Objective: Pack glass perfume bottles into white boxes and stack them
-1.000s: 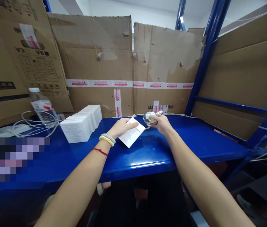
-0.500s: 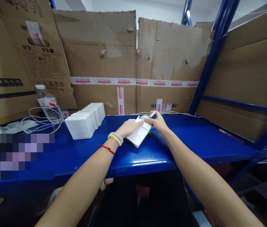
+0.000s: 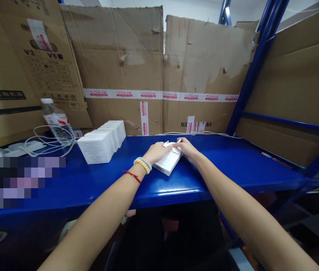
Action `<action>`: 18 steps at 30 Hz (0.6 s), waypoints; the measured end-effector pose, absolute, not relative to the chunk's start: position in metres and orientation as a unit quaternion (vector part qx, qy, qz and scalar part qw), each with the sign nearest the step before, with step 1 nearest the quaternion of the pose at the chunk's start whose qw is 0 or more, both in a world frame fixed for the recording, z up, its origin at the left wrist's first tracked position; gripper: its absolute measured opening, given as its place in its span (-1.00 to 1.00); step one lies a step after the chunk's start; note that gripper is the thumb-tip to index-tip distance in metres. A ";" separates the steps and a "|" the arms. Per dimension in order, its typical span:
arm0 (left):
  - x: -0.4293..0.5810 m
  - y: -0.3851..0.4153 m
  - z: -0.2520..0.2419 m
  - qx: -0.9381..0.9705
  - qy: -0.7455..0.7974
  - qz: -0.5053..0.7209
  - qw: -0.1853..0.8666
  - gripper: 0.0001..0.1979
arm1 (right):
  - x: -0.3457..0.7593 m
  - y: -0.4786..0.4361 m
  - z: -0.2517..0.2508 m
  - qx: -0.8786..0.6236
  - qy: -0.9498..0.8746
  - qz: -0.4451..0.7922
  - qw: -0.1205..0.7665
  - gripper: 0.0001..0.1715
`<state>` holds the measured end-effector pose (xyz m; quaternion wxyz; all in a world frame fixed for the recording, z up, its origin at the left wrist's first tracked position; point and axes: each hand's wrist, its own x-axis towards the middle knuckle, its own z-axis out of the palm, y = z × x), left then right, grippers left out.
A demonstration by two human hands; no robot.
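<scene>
A white printed box (image 3: 168, 165) lies tilted over the blue tabletop, its far end open with a flap raised. My left hand (image 3: 158, 151) is closed round the box's left side, the thumb lying across its top near the flap. At the open end, my right hand (image 3: 188, 149) is closed with the thumb at the flap. A small silvery item (image 3: 179, 140) shows at its fingertips, mostly hidden by the fingers and the box. Left of my hands stands a row of similar white boxes (image 3: 95, 149), packed closely together.
A clear water bottle (image 3: 57, 122) leans at the back left, behind a loop of white cable (image 3: 36, 141) and a power strip (image 3: 18, 148). Large cardboard sheets (image 3: 119, 71) wall the back. A blue shelf post (image 3: 251, 73) rises at the right. A blurred-out patch covers the left front.
The silvery item in my right hand has gone down toward the box's open end, and less of it shows. My right hand has lowered slightly. The view has shifted a little.
</scene>
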<state>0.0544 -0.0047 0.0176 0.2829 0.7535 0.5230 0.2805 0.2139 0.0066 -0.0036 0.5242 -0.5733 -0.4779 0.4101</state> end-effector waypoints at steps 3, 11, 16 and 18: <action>0.054 -0.006 0.019 0.758 0.527 0.280 0.265 -0.63 | 0.215 0.008 -0.005 -0.566 -0.499 0.416 0.508 -0.51; 0.054 -0.004 0.017 0.758 0.528 0.278 0.262 -0.62 | 0.215 0.009 -0.005 -0.562 -0.498 0.412 0.517 -0.55; 0.052 -0.001 0.014 0.764 0.522 0.280 0.255 -0.63 | 0.216 0.008 -0.006 -0.530 -0.528 0.434 0.503 -0.77; 0.052 0.000 0.013 0.761 0.522 0.287 0.256 -0.63 | 0.216 0.007 -0.007 -0.519 -0.544 0.442 0.490 -0.80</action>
